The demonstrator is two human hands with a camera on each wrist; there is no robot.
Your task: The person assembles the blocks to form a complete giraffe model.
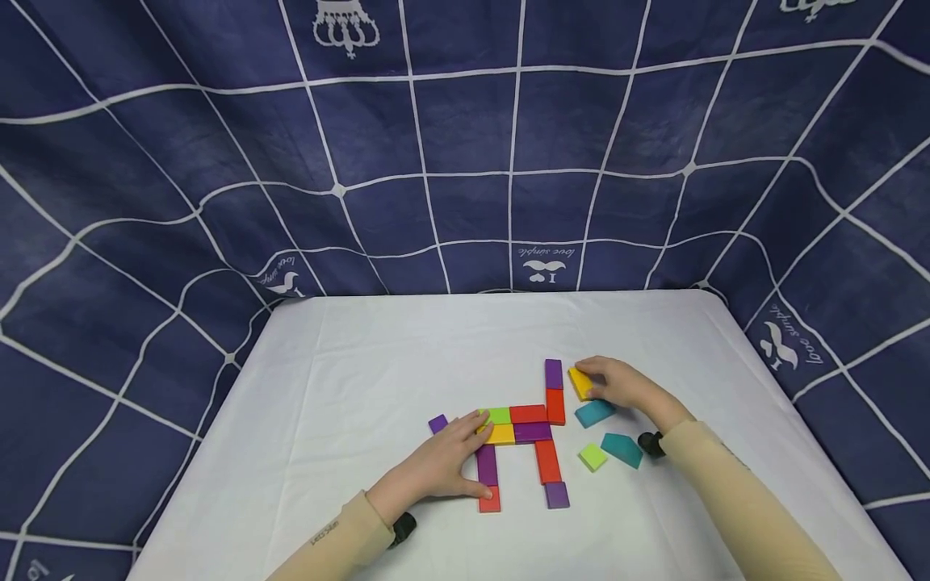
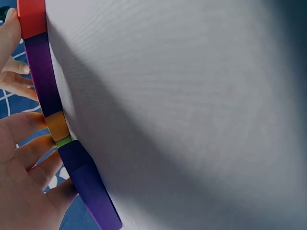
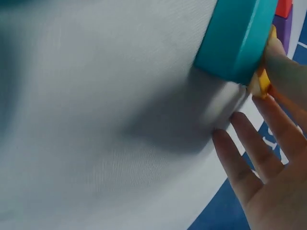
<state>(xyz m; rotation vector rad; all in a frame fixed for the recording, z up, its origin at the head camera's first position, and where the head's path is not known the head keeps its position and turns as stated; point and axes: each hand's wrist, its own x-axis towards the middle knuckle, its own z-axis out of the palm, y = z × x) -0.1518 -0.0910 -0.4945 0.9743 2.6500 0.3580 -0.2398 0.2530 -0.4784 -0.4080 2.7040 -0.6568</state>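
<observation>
My left hand (image 1: 450,458) lies spread over the left end of a flat figure of coloured blocks. Its fingers reach a green block (image 1: 500,416) and a yellow block (image 1: 501,435), while the thumb touches a red block (image 1: 490,502) below a purple block (image 1: 487,466). Up at the right, my right hand (image 1: 617,383) pinches another yellow block (image 1: 580,382) between thumb and finger, its other fingers spread in the right wrist view. This block is beside the upright pair of a purple block (image 1: 554,374) and a red block (image 1: 555,407).
A teal block (image 1: 595,413), a teal angled piece (image 1: 622,449) and a small lime block (image 1: 592,457) lie loose right of the figure. More red and purple blocks, including a red one (image 1: 548,461), form its right side. White cloth (image 1: 378,347) covers the table.
</observation>
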